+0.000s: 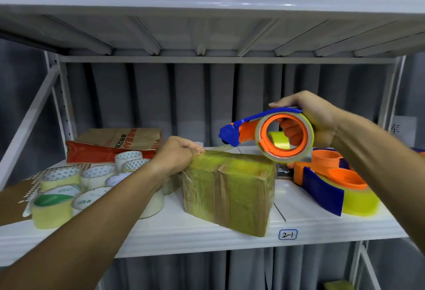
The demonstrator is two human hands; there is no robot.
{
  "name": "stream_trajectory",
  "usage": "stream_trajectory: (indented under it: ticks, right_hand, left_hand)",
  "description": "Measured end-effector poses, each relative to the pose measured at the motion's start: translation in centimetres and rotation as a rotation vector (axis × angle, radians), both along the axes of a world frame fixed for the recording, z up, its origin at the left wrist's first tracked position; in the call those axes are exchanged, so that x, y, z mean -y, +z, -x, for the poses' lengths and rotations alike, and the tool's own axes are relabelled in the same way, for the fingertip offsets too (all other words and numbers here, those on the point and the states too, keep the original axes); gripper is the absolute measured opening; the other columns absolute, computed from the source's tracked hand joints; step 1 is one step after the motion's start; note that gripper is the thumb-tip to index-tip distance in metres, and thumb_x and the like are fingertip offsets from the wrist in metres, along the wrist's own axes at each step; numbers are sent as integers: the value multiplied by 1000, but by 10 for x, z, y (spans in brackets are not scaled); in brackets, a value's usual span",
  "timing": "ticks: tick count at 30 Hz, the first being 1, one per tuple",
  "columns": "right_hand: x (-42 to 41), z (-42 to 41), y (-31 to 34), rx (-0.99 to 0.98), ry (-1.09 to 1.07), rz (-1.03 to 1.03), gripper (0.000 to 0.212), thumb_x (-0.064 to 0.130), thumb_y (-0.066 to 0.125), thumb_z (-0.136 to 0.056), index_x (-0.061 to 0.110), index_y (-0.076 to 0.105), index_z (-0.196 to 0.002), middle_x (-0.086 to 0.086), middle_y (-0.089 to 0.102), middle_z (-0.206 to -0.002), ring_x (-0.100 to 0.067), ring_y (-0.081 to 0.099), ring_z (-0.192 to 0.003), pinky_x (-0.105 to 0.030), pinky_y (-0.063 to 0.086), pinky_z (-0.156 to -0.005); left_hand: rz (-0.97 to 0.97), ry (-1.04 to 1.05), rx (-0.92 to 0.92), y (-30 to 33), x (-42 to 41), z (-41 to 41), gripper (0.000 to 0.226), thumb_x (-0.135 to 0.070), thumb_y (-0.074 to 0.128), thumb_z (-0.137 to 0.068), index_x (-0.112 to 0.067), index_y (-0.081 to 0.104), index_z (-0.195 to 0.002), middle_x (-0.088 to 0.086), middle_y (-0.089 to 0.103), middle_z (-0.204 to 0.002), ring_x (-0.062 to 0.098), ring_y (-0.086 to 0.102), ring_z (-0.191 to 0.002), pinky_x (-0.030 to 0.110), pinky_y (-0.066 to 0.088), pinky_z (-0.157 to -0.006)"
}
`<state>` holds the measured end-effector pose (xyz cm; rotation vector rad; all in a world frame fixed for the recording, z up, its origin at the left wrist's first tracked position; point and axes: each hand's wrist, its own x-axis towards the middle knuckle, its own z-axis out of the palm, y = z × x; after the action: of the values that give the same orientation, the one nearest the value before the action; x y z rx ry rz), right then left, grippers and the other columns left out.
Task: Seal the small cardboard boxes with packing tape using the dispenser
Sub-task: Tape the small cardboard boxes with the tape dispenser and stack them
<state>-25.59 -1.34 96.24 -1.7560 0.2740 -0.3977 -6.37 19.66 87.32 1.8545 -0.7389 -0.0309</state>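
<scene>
Item: cardboard box (230, 190), small, brown, lying on white shelf (207, 230) w/ front corner near the edge, just left of label "2-1" (288, 234). Top and sides wrapped in yellowish clear tape, wrinkled; torn flap edges show through at centre.

Left hand (177, 154): fingers curled over box's back-left top corner, pressing tape end down.

Right hand (308, 121): clamped round tape dispenser (264, 133), blue/orange, held above box's right end, nose pointing left. A clear tape strip (218, 148) runs from nose to left hand.

Also on shelf: approx. ten tape rolls (59, 197) left of box; paper bag (119, 142) behind them; spare dispensers (333, 181) right of box.
</scene>
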Motion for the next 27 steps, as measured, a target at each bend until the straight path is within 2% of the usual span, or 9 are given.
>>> stream_trajectory:
  ticks: [1,3,4,7,9,14,19,23,27]
  right_hand:
    - [1,1,-2,-3,-5,5,29,30,64,-85,14,67,-61,-6,61,-73,-15,55,-65,-30,46,-66]
    - [0,3,-6,-14,-22,9,29,31,64,-85,13,68,-62,-9,63,-77,-16,57,-67,-30,49,-65]
    - [0,5,-8,-18,-33,0,27,30,64,-85,12,68,-66,-11,63,-82,-18,57,-70,-30,49,-65]
    - [2,7,-13,-26,-45,-53,20,28,62,-86,8,64,-84,-14,56,-96,-26,49,-87,-33,47,-72]
    - [2,8,-17,-24,-40,-85,19,26,61,-86,7,63,-85,-14,54,-99,-27,46,-92,-36,44,-78]
    - [3,8,-23,-3,-59,-151,18,21,57,-88,7,65,-78,-15,54,-98,-26,46,-90,-36,43,-79]
    - [3,6,-24,3,-89,-133,18,22,57,-88,7,65,-81,-15,58,-96,-24,53,-86,-32,49,-72]
    - [4,7,-25,-7,-105,-127,21,26,58,-88,6,64,-89,-15,60,-97,-25,54,-90,-33,50,-74]
    - [2,9,-24,-28,-113,-142,21,27,60,-87,8,67,-84,-13,64,-95,-24,59,-87,-33,53,-72]
  left_hand:
    - [-34,1,57,2,1,0,22,-24,63,-99,-19,81,-88,-13,73,-71,-3,66,-62,14,54,-63]
    - [-99,16,225,5,1,1,29,-35,61,-99,-22,80,-81,-14,72,-72,5,68,-72,27,57,-74]
    - [-110,33,345,6,0,4,30,-37,61,-99,-24,78,-78,-16,71,-70,5,66,-73,30,55,-75]
    - [25,12,752,3,-6,16,13,-29,66,-95,-25,77,-89,-19,72,-93,-2,64,-91,23,50,-85]
    - [76,-113,905,-3,-11,24,13,-26,67,-94,-22,78,-96,-16,72,-100,-2,65,-98,19,50,-87]
    - [11,-235,909,-11,-13,29,19,-20,62,-100,-18,78,-109,-14,73,-107,0,66,-104,23,51,-92]
    - [-143,-292,905,-4,-14,29,27,-24,51,-104,-21,74,-119,-14,70,-113,-2,60,-108,15,44,-94]
    - [-223,-316,890,-1,-14,29,30,-26,47,-105,-19,73,-118,-11,68,-114,1,58,-109,18,41,-97]
    - [-281,-316,905,1,-13,29,32,-28,43,-106,-19,72,-117,-11,70,-113,3,57,-107,22,40,-97]
